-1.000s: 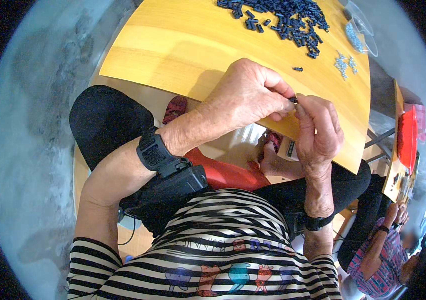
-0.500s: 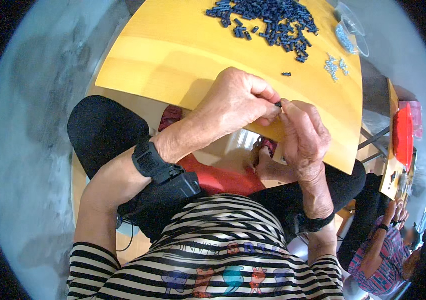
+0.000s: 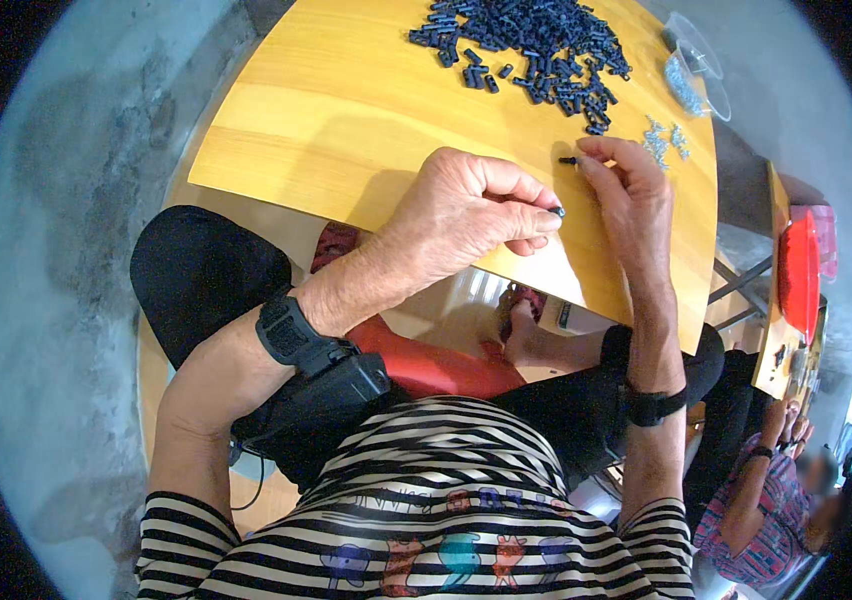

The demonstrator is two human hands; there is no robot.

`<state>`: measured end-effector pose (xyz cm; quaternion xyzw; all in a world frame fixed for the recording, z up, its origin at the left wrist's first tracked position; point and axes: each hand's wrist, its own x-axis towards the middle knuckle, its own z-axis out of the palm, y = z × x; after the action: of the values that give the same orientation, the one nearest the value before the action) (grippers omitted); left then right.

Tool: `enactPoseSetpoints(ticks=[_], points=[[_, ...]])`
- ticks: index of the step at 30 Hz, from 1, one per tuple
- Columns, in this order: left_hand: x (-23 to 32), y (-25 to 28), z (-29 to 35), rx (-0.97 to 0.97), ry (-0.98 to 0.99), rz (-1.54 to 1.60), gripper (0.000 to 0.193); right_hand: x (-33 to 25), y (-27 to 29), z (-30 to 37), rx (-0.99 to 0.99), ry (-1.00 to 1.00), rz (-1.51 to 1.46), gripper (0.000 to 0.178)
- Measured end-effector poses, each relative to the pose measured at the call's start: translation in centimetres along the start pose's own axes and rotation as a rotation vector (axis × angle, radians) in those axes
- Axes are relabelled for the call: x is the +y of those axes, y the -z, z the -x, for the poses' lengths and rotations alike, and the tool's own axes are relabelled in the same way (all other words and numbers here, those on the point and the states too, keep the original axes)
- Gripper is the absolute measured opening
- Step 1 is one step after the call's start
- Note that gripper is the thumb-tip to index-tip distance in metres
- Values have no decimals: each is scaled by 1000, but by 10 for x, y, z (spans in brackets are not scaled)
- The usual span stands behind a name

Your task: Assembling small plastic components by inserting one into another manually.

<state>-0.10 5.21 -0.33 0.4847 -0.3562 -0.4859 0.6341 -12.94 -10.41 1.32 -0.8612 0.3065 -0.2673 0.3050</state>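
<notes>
My left hand [image 3: 476, 205] pinches a small dark piece [image 3: 557, 211] between thumb and fingertips, over the near edge of the yellow table [image 3: 286, 125]. Most of that piece is hidden by the fingers. Farther off to the right, my right hand [image 3: 636, 195] has thumb and forefinger closed at the right end of a short black tube-shaped piece [image 3: 567, 160] lying low at the tabletop. Beyond both hands spreads a big pile of similar short black pieces [image 3: 546, 45]. Right of it lies a little heap of small silvery parts [image 3: 658, 140], probably screws.
A clear plastic tub [image 3: 686, 85] with more silvery parts rests on its side at the table's right edge. A red tray [image 3: 799, 275] stands on another table farther right, where a co-worker [image 3: 761, 510] sits. My legs are under the near edge.
My right hand has left my left hand and reached away to the loose black piece on the table. My left hand keeps its pinch. The view has shifted slightly.
</notes>
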Motion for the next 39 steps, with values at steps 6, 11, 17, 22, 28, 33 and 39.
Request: enactPoseSetpoints(ticks=[6,11,17,22,28,33,39], points=[[4,2,3,-6,-11,24,16,0,-6,-5,-48,114,118,9],[8,5,5,-3,15,36,16,3,8,-2,-228,-224,-228,9],[6,4,3,6,-4,-13,16,-29,22,21,-355,-323,-726,9],[1,3,2,12,-20,-8,16,-31,18,28,-369,-327,-856,13],[-1,2,1,5,-49,4,15,-24,14,29,-396,-276,-798,12],[1,2,2,6,-58,-27,16,-25,14,29,-389,-249,-780,12],[1,2,2,21,-48,-52,17,-22,13,28,-393,-235,-775,11]])
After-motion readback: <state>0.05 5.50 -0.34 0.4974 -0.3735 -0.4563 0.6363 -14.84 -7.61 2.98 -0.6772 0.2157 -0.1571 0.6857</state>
